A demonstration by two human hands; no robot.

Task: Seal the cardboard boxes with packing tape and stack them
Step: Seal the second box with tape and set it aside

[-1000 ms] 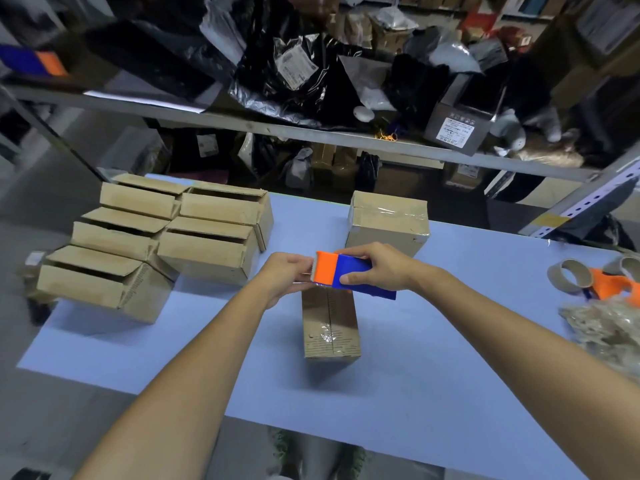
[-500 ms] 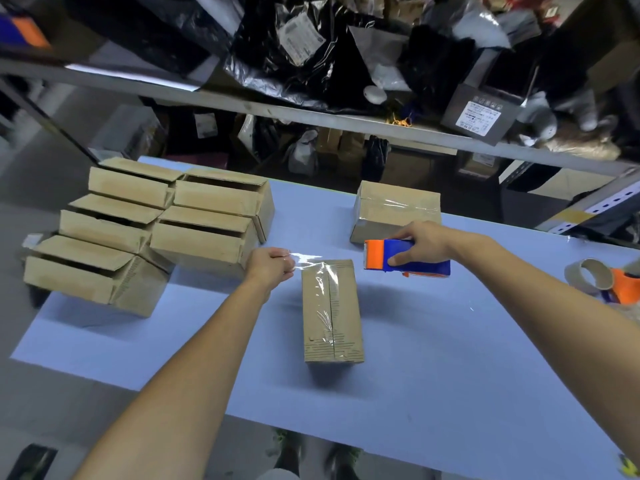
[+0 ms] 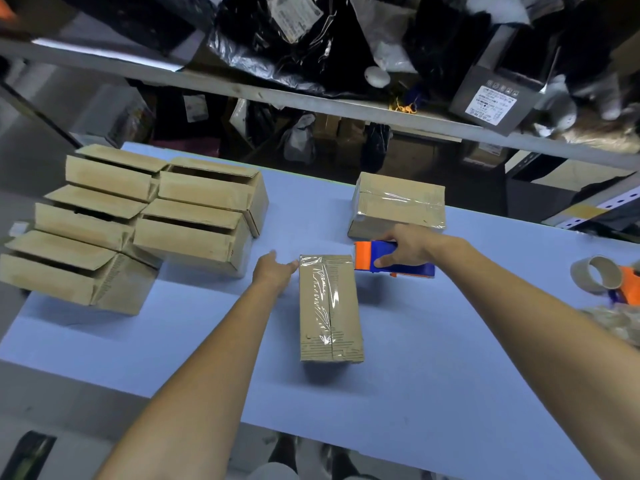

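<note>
Cardboard fills the head view: a long box [image 3: 330,306] lies in the middle of the blue table [image 3: 433,375], its top flaps closed and a strip of clear tape running along the centre seam. Beyond it, near the table's far edge, stands a second box [image 3: 398,202], wrapped across with clear tape. To the left sit five more boxes [image 3: 194,233], packed side by side, their flaps loose and partly raised. Their insides are dark, so any contents cannot be made out.

The left hand [image 3: 273,270] reaches forward with its fingers straight and spread, holding nothing, the thumb at the far left corner of the middle box. The right hand [image 3: 407,245] is curled over a blue and orange tape dispenser [image 3: 391,261], gripping it just beside the same box's far right corner. Whether the dispenser rests on the table cannot be told. An empty tape core [image 3: 592,273] lies at the right edge, well apart from both hands.
</note>
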